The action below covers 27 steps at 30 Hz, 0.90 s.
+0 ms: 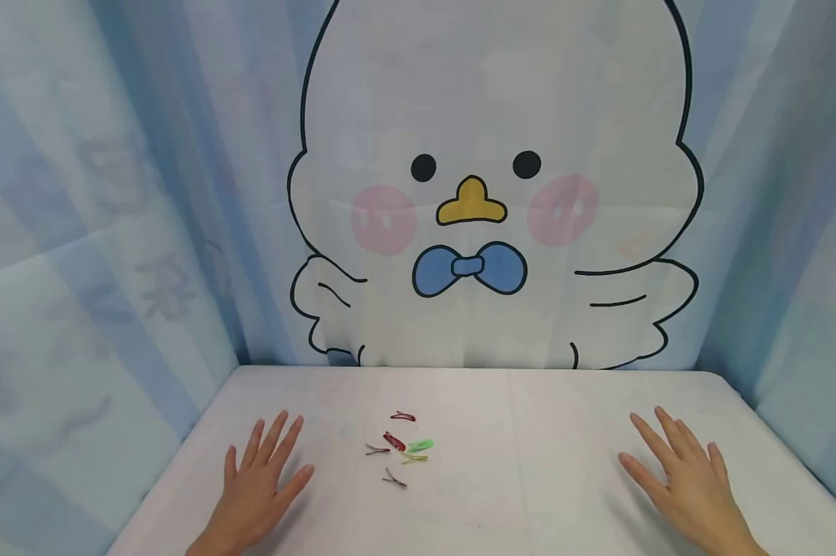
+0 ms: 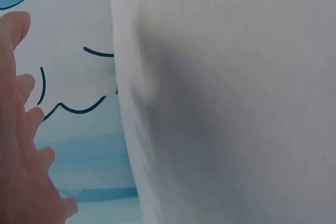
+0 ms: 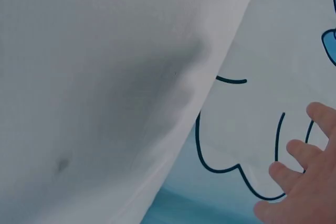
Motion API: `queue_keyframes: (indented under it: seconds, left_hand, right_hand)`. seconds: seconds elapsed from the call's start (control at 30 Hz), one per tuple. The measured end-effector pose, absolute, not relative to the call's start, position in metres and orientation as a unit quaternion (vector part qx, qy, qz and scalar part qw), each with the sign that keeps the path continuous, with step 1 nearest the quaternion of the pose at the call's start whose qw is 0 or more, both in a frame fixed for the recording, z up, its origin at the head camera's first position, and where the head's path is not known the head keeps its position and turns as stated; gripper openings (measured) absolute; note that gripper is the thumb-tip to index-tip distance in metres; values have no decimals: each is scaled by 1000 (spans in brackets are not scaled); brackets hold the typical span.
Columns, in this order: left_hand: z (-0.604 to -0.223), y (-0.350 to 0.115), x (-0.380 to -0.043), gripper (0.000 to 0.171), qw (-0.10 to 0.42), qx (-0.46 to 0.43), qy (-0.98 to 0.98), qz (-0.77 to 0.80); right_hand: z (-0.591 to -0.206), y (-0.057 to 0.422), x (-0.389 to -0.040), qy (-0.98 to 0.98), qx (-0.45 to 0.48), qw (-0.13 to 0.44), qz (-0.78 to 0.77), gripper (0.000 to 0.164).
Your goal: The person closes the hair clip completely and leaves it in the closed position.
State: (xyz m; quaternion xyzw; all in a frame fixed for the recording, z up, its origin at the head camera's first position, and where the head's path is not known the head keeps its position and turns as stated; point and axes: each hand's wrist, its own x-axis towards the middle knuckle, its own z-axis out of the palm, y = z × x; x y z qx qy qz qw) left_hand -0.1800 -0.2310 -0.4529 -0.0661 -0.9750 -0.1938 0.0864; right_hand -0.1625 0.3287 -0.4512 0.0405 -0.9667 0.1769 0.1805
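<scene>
Several small hair clips lie in a loose group on the white table, left of its middle. A dark red clip [image 1: 403,416] is farthest back, with another red clip [image 1: 394,442] in front of it. Beside that one are a green clip [image 1: 421,445] and a yellow-green clip [image 1: 414,458]. A brownish clip [image 1: 377,449] lies at the left, and a grey-brown clip [image 1: 394,480] is nearest the front; both look spread. My left hand [image 1: 256,486] is left of the clips, fingers spread and holding nothing. Far to their right, my right hand [image 1: 692,483] is likewise spread and bare.
The white table [image 1: 556,432] ends at a back edge against a hanging curtain [image 1: 494,324] printed with a cartoon bird. More blue-and-white curtain [image 1: 77,270] hangs along the left side and the right side. A dark smudge [image 3: 63,165] marks the tabletop.
</scene>
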Motion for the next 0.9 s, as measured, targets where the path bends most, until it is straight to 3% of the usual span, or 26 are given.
queue_keyframes:
  seconds: [0.57,0.9]
  left_hand:
    - [-450,-202,-196,72,100,-85,-971,-202]
    - [-450,-186,-205,64,92,-105,-970,-198]
  right_hand:
    - [-456,296,-171,-943,94,233,220,65]
    - [-450,275,-174,-939,96,225,244,66]
